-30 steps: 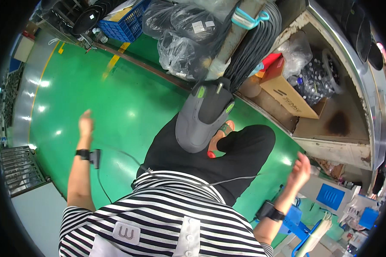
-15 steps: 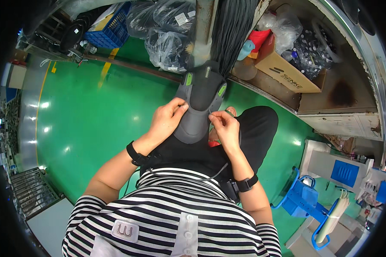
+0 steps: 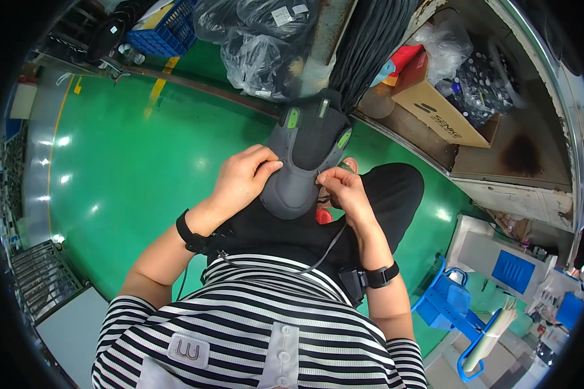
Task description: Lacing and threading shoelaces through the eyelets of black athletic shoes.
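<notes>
A dark grey shoe [image 3: 291, 194] is in front of me, toe toward my lap, with a black inner opening and bright green side inserts. My left hand [image 3: 248, 174] is closed in a pinch at the shoe's left edge; what lies between its fingertips is hidden. At the opposite edge, thumb and forefinger of my right hand [image 3: 345, 189] pinch a thin shoelace tip. A grey shoelace [image 3: 331, 249] hangs below the right hand and runs across my lap.
A bundle of black laces [image 3: 374, 48] hangs beyond the shoe, beside a rusty post [image 3: 329, 32]. Right of it, a cardboard box [image 3: 441, 115] of small dark parts stands on a shelf. Bagged goods [image 3: 256, 61] and a blue crate [image 3: 165, 35] lie far left. A blue-framed stand [image 3: 457, 301] is at right.
The shoe has tilted slightly, its far end moving right. My left wrist has shifted left and the right hand a little right and lower. More of the lace shows below the right hand.
</notes>
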The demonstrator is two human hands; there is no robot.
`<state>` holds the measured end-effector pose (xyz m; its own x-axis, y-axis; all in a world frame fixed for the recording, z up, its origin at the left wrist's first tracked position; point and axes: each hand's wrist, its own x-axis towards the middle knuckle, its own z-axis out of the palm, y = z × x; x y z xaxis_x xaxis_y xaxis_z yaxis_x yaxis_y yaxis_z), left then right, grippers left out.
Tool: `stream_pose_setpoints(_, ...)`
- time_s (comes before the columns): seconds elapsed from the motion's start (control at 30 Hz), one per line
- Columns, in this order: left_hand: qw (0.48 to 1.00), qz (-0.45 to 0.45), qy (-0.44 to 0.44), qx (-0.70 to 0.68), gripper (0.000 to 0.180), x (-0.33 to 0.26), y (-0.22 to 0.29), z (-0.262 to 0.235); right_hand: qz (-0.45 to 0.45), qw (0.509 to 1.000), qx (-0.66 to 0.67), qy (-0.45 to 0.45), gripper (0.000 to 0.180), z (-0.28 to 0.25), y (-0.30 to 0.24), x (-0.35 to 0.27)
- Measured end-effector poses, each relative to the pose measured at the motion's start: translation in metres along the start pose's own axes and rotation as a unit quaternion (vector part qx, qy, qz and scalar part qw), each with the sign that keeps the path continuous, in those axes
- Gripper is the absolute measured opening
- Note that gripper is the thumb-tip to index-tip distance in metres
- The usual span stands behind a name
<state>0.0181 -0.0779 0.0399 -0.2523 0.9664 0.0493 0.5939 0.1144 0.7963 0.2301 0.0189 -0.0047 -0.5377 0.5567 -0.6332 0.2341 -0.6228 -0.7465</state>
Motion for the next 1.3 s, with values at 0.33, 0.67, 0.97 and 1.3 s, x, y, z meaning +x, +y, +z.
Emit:
stream_pose_setpoints(0.33,0.998,-0.006,-0.008,0.058,0.011,0.005,0.004,-0.002,-0.117,0.951,-0.264,0.106,0.012,0.009,0.005,0.007)
stream_pose_setpoints(0.67,0.976,0.016,-0.050,0.212,0.022,0.026,-0.002,0.004,-0.424,0.596,-0.679,0.065,0.007,0.010,-0.027,0.004)
stream_pose_setpoints(0.97,0.929,0.119,-0.192,0.294,0.017,0.052,0.010,-0.010,-0.547,0.563,-0.602,0.146,0.014,0.000,-0.042,0.004)
stream_pose_setpoints(1.3,0.822,0.338,-0.393,0.236,0.031,0.101,0.013,-0.019,-0.438,0.658,-0.612,-0.039,0.025,-0.010,-0.055,0.011)
